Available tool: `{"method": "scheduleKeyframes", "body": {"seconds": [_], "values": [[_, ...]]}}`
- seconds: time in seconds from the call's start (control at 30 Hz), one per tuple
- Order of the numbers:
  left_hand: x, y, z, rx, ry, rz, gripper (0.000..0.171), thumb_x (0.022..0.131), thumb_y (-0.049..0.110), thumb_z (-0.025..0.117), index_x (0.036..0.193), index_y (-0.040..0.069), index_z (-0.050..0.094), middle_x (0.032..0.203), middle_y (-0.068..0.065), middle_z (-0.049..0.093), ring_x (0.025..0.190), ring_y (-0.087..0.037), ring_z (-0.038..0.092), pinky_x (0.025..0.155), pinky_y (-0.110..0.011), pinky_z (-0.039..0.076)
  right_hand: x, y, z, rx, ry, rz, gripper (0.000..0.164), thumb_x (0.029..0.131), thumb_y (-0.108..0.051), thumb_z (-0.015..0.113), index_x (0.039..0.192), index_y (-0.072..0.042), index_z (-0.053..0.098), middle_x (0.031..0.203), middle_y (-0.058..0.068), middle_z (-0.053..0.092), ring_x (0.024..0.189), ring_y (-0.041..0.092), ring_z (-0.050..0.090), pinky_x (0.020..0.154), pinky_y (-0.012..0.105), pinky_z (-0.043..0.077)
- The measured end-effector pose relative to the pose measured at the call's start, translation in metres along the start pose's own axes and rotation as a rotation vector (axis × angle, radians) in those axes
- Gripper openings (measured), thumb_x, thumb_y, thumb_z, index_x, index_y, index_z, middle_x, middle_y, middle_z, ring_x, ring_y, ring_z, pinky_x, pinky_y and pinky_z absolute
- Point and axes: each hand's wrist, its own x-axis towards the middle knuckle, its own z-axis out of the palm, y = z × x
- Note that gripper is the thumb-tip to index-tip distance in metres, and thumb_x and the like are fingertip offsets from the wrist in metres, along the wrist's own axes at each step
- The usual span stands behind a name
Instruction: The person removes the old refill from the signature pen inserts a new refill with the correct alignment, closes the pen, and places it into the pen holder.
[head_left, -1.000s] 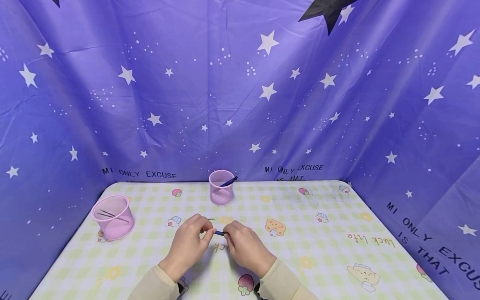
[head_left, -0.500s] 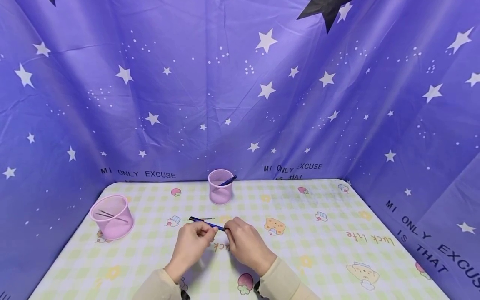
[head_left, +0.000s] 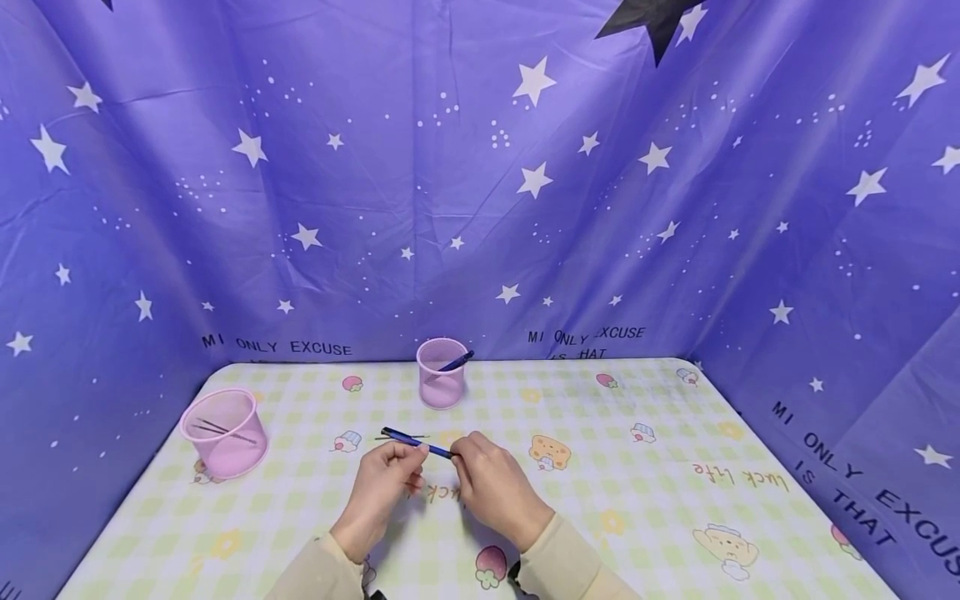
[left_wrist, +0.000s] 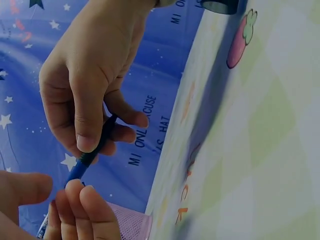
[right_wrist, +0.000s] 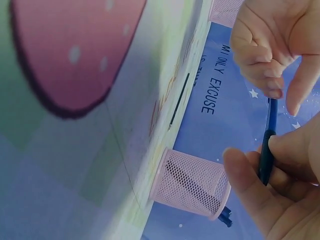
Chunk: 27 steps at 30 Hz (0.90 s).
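Note:
A blue pen [head_left: 437, 451] slants between the two hands above the table. My right hand [head_left: 495, 483] pinches it by its dark grip section, which shows in the left wrist view. My left hand [head_left: 378, 492] is beside the clip half. Its fingertips [right_wrist: 274, 90] touch the barrel while the thumb stands apart, as the right wrist view shows. On the cloth behind the left hand lies a thin dark rod [right_wrist: 180, 101], like a pen refill.
A pink mesh cup [head_left: 441, 393] with dark blue pens stands at the back middle. Another pink mesh cup [head_left: 238, 454], holding several thin rods, stands at the left. A checked cloth [head_left: 645, 533] covers the table; a purple star curtain [head_left: 450, 200] hangs around it.
My left hand has loosened from the pen and dropped slightly towards me, so the clip end now shows past its fingers. My right hand keeps its hold at nearly the same place.

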Motion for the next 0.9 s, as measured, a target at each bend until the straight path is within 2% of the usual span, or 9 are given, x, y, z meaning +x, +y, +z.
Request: {"method": "scheduleKeyframes", "body": {"seconds": [0.23, 0.5, 0.7, 0.9], "values": [[0.0037, -0.0023, 0.0016, -0.130, 0.041, -0.001, 0.023, 0.093, 0.010, 0.061, 0.103, -0.008, 0.051, 0.075, -0.005, 0.060, 0.065, -0.014, 0.060, 0.061, -0.026, 0.053, 0.0001, -0.0004, 0.0005, 0.012, 0.006, -0.006, 0.005, 0.092, -0.009, 0.060, 0.095, -0.010, 0.064, 0.080, -0.005, 0.053, 0.065, 0.003, 0.049, 0.058, 0.020, 0.046], [0.0023, 0.0000, 0.0023, -0.258, 0.053, 0.001, 0.023, 0.093, 0.008, 0.061, 0.103, -0.010, 0.051, 0.081, -0.008, 0.063, 0.077, -0.016, 0.066, 0.072, -0.026, 0.055, 0.0000, -0.0009, 0.0002, 0.014, 0.009, -0.014, 0.004, 0.092, -0.009, 0.060, 0.094, -0.010, 0.064, 0.079, -0.005, 0.053, 0.065, 0.003, 0.048, 0.057, 0.020, 0.045], [0.0037, 0.0004, 0.0019, -0.348, 0.095, -0.001, 0.017, 0.091, 0.001, 0.060, 0.101, -0.008, 0.050, 0.081, -0.007, 0.064, 0.077, -0.016, 0.067, 0.075, -0.027, 0.055, -0.0002, -0.0017, -0.0001, 0.017, 0.019, -0.029, 0.004, 0.092, -0.009, 0.061, 0.092, -0.010, 0.064, 0.080, -0.005, 0.053, 0.065, 0.003, 0.049, 0.057, 0.020, 0.046], [0.0052, 0.0006, 0.0022, -0.410, 0.100, -0.006, 0.013, 0.091, -0.003, 0.059, 0.098, -0.007, 0.049, 0.080, -0.007, 0.063, 0.075, -0.014, 0.067, 0.077, -0.029, 0.055, -0.0007, -0.0024, 0.0001, 0.020, 0.022, -0.040, 0.005, 0.093, -0.011, 0.059, 0.091, -0.009, 0.064, 0.081, -0.005, 0.055, 0.067, 0.003, 0.052, 0.059, 0.021, 0.048]]}}
